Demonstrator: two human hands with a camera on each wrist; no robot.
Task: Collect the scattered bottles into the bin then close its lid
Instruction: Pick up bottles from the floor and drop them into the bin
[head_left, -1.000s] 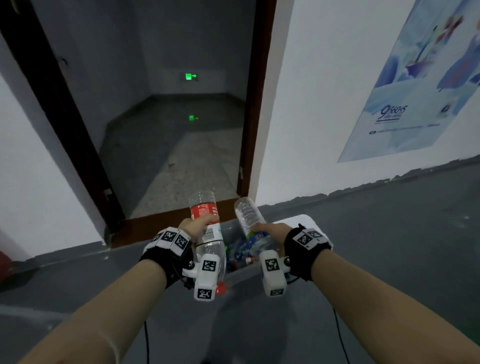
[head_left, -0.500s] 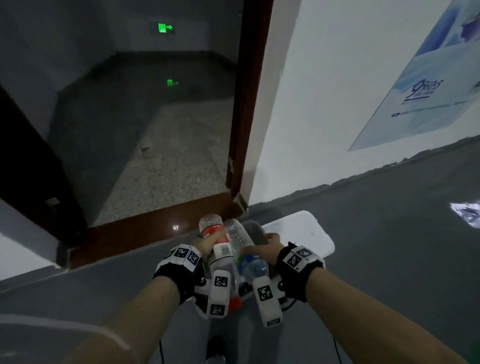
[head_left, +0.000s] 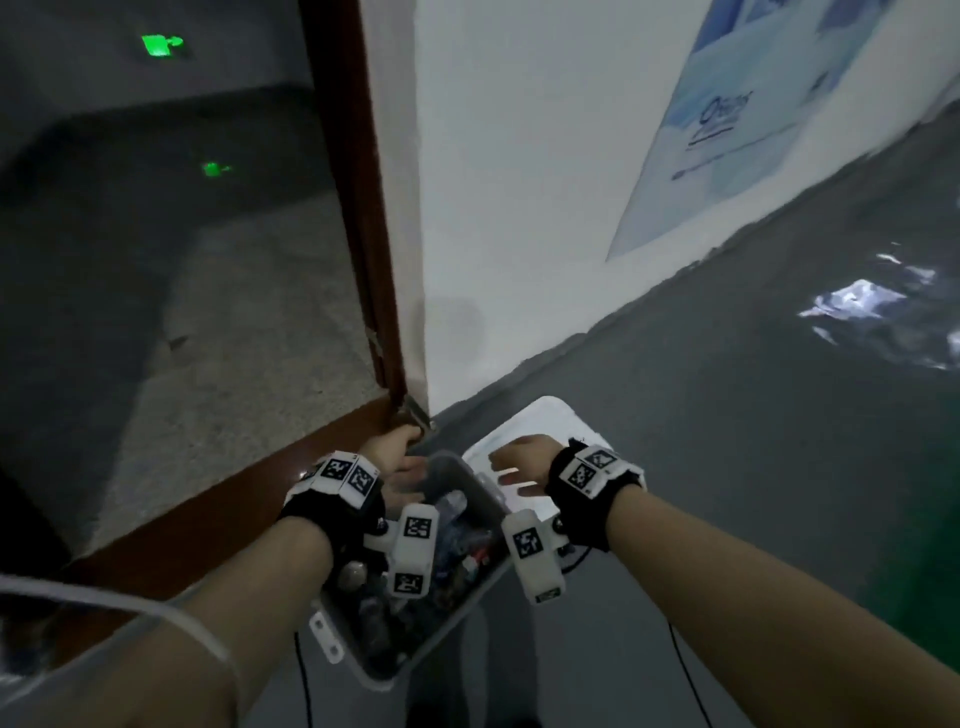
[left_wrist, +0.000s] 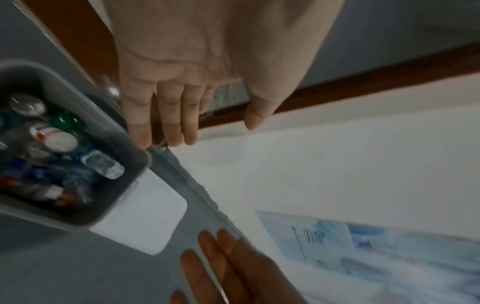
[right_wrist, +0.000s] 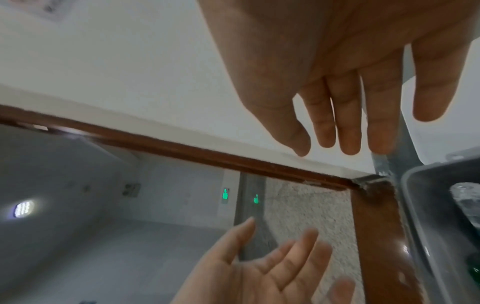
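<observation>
The grey plastic bin (head_left: 457, 618) sits on the grey floor (head_left: 727, 467) near the foot of the brown wooden door frame (head_left: 363, 208), its mouth uncovered. Inside lies a jumble of plastic bottles (left_wrist: 101, 164): clear ones with blue labels, one with a red cap, something green; several are too blurred to tell apart. The white rectangular lid (left_wrist: 145, 216) lies flat on the floor, its edge touching the bin's far end.

Above the bin's far end hover both hands, palms turned toward each other, neither gripping anything. The left hand (head_left: 397, 457) has its fingers straight and close together, thumb apart, over the bin's left rim. The right hand (head_left: 522, 460) is over the lid's near part, fingers straight and slightly spread. Each wrist wears a black strap carrying white blocks with black-and-white square markers.

Beyond, a white wall (head_left: 519, 182) bears a pale blue poster (head_left: 737, 114). Through the doorway a dim speckled floor leads to a glowing green exit sign (head_left: 158, 44) and its reflection below.
</observation>
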